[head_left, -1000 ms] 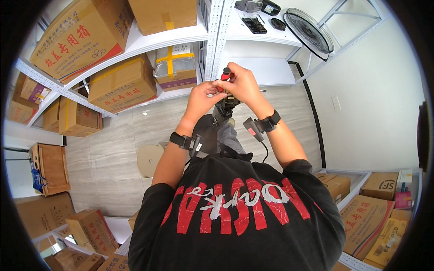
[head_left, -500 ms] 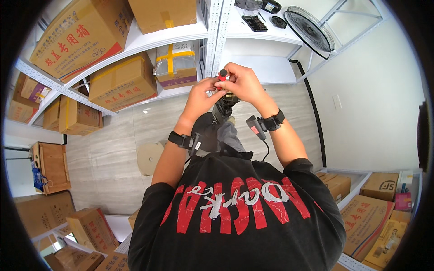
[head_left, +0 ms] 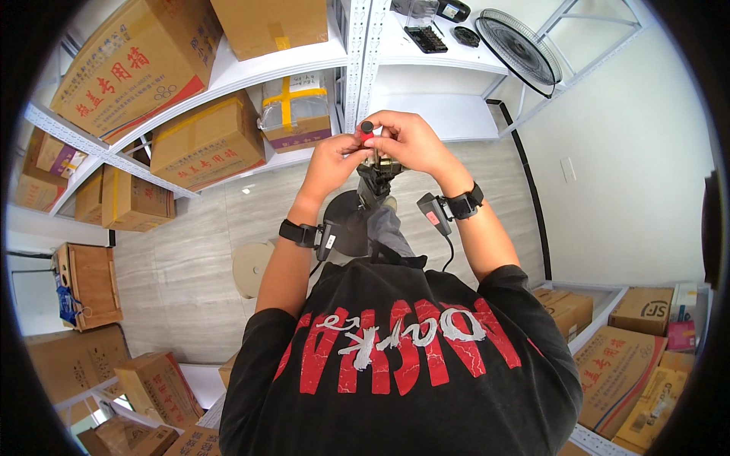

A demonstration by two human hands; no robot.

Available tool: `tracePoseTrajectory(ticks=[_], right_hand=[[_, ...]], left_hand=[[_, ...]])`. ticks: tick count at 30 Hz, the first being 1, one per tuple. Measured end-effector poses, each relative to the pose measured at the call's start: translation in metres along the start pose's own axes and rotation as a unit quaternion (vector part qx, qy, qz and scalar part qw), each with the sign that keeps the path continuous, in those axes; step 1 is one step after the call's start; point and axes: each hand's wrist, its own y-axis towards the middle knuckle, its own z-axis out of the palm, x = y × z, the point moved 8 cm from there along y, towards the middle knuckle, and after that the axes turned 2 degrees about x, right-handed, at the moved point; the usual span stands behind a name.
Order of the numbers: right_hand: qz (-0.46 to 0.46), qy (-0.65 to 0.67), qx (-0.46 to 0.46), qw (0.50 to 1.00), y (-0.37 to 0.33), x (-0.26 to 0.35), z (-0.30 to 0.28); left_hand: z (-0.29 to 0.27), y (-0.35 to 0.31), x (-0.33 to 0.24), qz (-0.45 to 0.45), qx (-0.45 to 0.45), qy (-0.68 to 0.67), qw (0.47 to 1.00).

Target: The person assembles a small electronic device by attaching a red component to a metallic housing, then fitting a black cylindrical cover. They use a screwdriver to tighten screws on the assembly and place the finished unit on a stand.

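Note:
A screwdriver with a red handle and a dark round cap stands nearly upright over the dark motor head of what looks like a pedestal fan. My right hand comes from the right, its fingers closed round the handle. From the other side my left hand is closed, fingers and thumb pinching against the screwdriver. The tip is hidden between my hands and the motor head. Below, the fan's round black base rests on the floor beside my leg.
On the white shelf ahead and above are a fan grille, a bit case and a small black round part. Shelves of cardboard boxes stand at the left, with more boxes behind right. A beige round disc lies on the floor.
The screwdriver's top has shifted slightly left and down. My right fingers have moved left around the handle, and my left hand has dropped a little.

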Motion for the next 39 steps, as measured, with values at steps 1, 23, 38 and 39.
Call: tracePoseTrajectory(ticks=[1,23,38,39], right_hand=[[-0.016,-0.033,-0.008,0.999,0.000,0.007,-0.001],[0.026,0.038,-0.026,0.999,0.005,-0.015,0.005],[-0.004,0.045,-0.050,0.998,0.004,-0.004,0.002],[0.005,0.115,-0.037,0.993,0.005,-0.006,0.006]], left_hand=[[0.000,0.000,-0.001,-0.010,0.009,0.020,1.000],[0.006,0.004,-0.008,-0.006,0.000,-0.036,0.999],[0.000,0.002,-0.011,0.049,-0.014,0.105,0.993],[-0.001,0.002,-0.006,0.044,-0.015,0.064,0.997]])
